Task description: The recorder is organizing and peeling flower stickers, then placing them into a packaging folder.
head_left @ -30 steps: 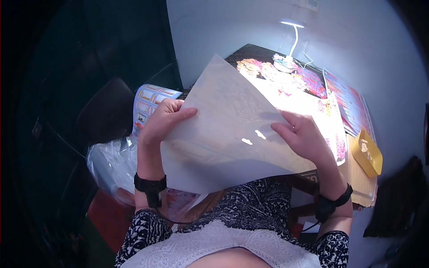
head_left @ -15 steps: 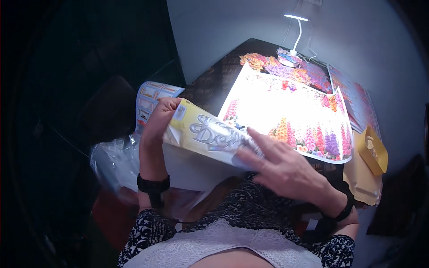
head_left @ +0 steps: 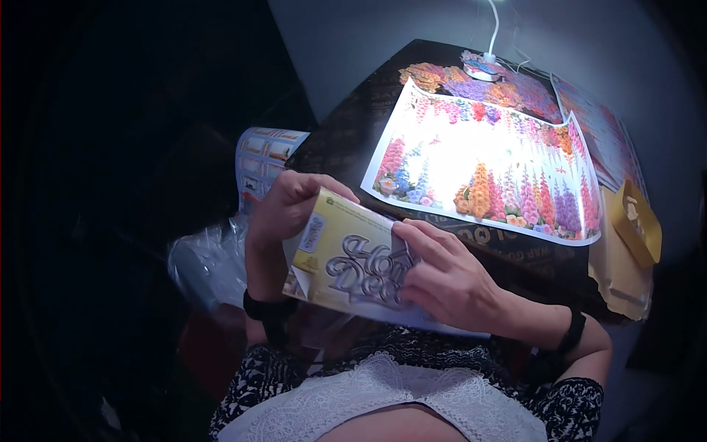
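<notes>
In front of my chest I hold a flat, yellow-printed packet (head_left: 335, 236) with large silver lettering, tilted with its printed face up toward me. My left hand (head_left: 298, 197) is closed at its upper left edge, with part of the fingers hidden behind it. My right hand (head_left: 453, 276) grips the right side, its fingers bent over the printed face and top edge. Beyond the packet, a white-bordered sheet (head_left: 377, 184) printed with colourful flower spikes lies on the dark table (head_left: 353, 125), its middle washed out by lamp glare.
A white lamp (head_left: 492, 37) stands at the back among flower cutouts (head_left: 434, 77). To the right, an open yellow container (head_left: 644, 232) with small scraps rests on a tan envelope (head_left: 622, 291), near more printed sheets (head_left: 596, 121). Clear plastic wrapping (head_left: 210, 258) and another printed sheet (head_left: 258, 158) are at the left.
The packet has turned its printed face more toward me. My right hand, blurred and sweeping over its right end before, now grips it. The view has tipped downward.
</notes>
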A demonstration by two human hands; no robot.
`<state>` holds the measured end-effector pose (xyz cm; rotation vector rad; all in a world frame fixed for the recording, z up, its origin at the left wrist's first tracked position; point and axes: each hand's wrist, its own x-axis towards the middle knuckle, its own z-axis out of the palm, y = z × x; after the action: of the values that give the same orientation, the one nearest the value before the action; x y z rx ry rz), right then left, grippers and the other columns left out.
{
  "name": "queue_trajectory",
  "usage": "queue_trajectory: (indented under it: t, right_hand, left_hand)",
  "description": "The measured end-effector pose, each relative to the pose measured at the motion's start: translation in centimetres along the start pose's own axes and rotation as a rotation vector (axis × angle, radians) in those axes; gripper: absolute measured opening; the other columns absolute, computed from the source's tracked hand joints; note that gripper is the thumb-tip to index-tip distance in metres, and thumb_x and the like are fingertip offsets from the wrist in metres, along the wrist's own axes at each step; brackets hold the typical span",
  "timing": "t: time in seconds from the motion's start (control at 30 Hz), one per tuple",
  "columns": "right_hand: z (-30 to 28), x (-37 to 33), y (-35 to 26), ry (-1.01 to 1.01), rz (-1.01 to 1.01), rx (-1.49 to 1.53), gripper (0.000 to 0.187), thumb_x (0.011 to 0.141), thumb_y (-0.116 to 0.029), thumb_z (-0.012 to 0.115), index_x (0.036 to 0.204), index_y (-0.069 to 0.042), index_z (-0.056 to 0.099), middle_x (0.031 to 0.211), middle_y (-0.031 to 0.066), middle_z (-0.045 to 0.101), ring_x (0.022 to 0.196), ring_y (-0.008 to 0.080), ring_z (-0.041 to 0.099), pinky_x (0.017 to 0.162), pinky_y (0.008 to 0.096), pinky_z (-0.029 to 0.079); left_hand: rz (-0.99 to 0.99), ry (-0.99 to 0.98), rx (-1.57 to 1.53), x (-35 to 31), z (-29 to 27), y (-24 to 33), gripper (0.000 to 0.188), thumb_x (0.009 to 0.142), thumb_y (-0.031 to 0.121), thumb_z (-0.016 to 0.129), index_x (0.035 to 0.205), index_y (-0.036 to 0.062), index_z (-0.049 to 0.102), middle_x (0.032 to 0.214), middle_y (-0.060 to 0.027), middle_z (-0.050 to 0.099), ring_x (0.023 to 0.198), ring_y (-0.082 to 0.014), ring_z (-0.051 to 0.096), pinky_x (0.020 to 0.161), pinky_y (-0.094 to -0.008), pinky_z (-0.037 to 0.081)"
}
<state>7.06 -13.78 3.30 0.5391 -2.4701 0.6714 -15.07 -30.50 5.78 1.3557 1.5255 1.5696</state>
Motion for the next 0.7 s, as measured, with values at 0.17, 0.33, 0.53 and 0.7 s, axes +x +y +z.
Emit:
queue_trajectory:
  t: [0.17,0.33,0.53,0.7]
  right_hand:
    - [1.0,0.1,0.1,0.143,0.306,0.296,0.051,0.074,-0.014,0.075,0.113,0.001,0.046,0.124,0.0271,0.050,0.109,0.0402,0.055,0.094,0.0415,0.044]
    - [1.1,0.4,1.2,-0.137,0.449,0.351,0.064,0.074,-0.020,0.077,0.124,0.004,0.046,0.101,0.0216,0.062,0.096,0.0354,0.060,0.086,0.0406,0.046]
    - [1.1,0.1,1.0,-0.084,0.401,0.248,0.056,0.073,-0.019,0.076,0.118,0.002,0.050,0.095,0.0185,0.063,0.093,0.0327,0.061,0.083,0.0408,0.046]
    - [1.7,-0.1,1.3,-0.034,0.380,0.230,0.055,0.072,-0.019,0.077,0.115,0.002,0.050,0.092,0.0176,0.063,0.092,0.0317,0.061,0.081,0.0411,0.046]
  left_hand:
    - [-0.123,-0.148,-0.073,-0.1,0.7,-0.1,0.019,0.087,-0.001,0.054,0.097,-0.0011,0.070,0.089,-0.0110,0.071,0.079,-0.0147,0.068,0.070,-0.0253,0.053]
    - [-0.100,-0.086,0.110,-0.1,1.1,-0.2,0.013,0.082,-0.001,0.061,0.090,-0.0004,0.072,0.085,-0.0103,0.071,0.075,-0.0135,0.068,0.066,-0.0235,0.053]
    - [-0.181,0.039,0.127,0.2,1.2,-0.3,0.008,0.079,0.000,0.067,0.086,-0.0017,0.072,0.079,-0.0104,0.071,0.069,-0.0119,0.067,0.062,-0.0220,0.052]
    - [-0.146,0.016,0.074,0.0,0.8,-0.7,0.007,0.079,0.000,0.066,0.084,-0.0025,0.072,0.077,-0.0106,0.071,0.068,-0.0118,0.067,0.062,-0.0219,0.052]
